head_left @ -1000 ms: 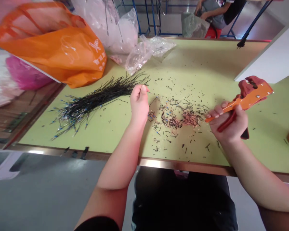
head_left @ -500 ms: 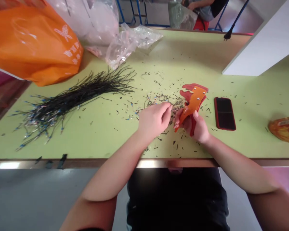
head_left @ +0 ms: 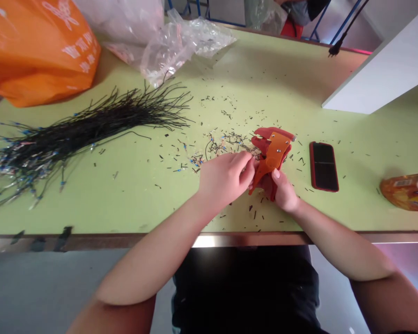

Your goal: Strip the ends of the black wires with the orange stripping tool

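Note:
Near the middle of the green table, my right hand is wrapped round the handles of a red and orange wire stripper, whose jaws point up and to the left. Just left of the tool, my left hand is closed in a pinch, its fingertips close to the tool's side; whatever is between them is too small to make out. Short black clippings and small blue-tipped bits lie around both hands. A large bundle of black wires stretches across the left of the table, its blue-tipped ends at the far left.
An orange bag and clear plastic bags stand at the back left. A phone lies right of my hands, with an amber bottle beyond it. A white panel rises at the back right. Part of a person shows behind the table.
My left hand has moved slightly right, up against the tool. The tool has shifted a little left and down. The view has turned, moving the bundle and bags left.

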`<state>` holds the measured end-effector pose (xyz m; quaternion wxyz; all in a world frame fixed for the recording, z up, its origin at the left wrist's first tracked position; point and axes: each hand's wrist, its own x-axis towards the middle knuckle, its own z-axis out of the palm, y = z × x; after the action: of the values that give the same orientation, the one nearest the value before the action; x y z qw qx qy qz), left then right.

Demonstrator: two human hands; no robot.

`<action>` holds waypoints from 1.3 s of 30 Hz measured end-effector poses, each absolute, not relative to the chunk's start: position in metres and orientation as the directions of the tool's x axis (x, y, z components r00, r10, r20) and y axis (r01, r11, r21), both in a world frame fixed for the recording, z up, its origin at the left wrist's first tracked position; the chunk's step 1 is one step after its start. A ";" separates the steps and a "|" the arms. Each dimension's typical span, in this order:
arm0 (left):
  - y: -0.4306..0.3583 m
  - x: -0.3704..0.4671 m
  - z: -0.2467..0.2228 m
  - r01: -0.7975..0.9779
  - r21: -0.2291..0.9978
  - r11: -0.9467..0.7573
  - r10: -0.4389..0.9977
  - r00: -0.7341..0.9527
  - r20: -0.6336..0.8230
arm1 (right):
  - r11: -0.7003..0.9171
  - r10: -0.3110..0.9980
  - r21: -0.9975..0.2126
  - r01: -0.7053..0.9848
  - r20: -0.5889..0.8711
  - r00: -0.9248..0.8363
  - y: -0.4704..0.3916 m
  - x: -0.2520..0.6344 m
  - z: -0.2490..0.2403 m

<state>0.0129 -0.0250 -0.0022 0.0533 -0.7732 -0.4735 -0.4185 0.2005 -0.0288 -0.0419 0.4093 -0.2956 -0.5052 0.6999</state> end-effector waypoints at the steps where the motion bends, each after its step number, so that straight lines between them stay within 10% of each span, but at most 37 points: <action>1: -0.026 0.014 -0.002 0.775 0.314 -0.549 0.690 0.208 0.694 | -0.151 0.877 -0.954 -0.260 -0.008 -0.481 -0.030 0.201 -0.045; 39: -0.034 0.019 0.002 0.722 0.289 -0.628 0.627 0.250 0.738 | -0.189 0.944 -0.965 -0.180 -0.129 -0.304 -0.035 0.203 -0.045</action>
<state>0.0188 -0.0340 0.0021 0.0543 -0.7888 -0.4276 -0.4382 0.2035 -0.0349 -0.0452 0.4283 -0.4057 -0.4710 0.6559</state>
